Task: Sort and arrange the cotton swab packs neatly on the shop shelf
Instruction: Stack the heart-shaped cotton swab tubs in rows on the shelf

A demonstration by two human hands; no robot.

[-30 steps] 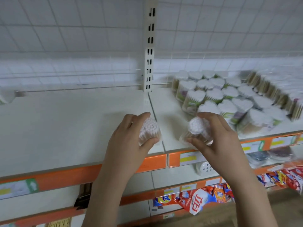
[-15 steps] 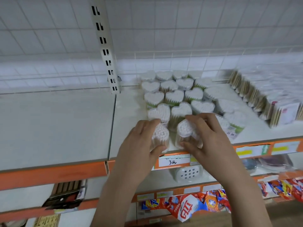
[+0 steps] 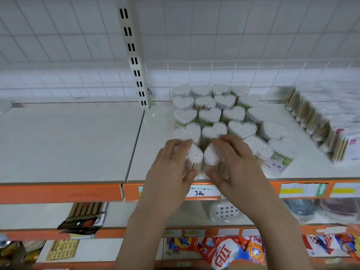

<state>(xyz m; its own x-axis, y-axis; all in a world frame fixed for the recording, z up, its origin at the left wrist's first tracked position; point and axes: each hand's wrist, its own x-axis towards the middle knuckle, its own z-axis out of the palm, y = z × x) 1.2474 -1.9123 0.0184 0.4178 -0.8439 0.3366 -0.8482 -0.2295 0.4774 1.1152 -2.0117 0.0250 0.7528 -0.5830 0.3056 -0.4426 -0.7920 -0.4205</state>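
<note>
My left hand (image 3: pixel 167 168) grips a clear heart-shaped cotton swab pack (image 3: pixel 194 155) at the front edge of the white shelf (image 3: pixel 155 145). Close beside it, my right hand (image 3: pixel 235 162) grips a second heart-shaped pack (image 3: pixel 211 155). Both packs stand upright on the shelf, side by side, in front of several rows of the same heart-shaped packs (image 3: pixel 209 114). Two of those packs at the right front (image 3: pixel 272 154) lie tilted on their sides.
Flat cellophane swab packs (image 3: pixel 319 121) stand in a row on the shelf's right. The left shelf board (image 3: pixel 68 141) is bare. An orange price rail (image 3: pixel 292 190) runs along the edge. A slotted upright (image 3: pixel 134 53) rises behind. Lower shelves hold chopsticks (image 3: pixel 83 217) and detergent bags (image 3: pixel 224 252).
Both hands carried their packs from the shelf joint rightward and set them down at the front of the heart-pack rows; the packs now stand closer together.
</note>
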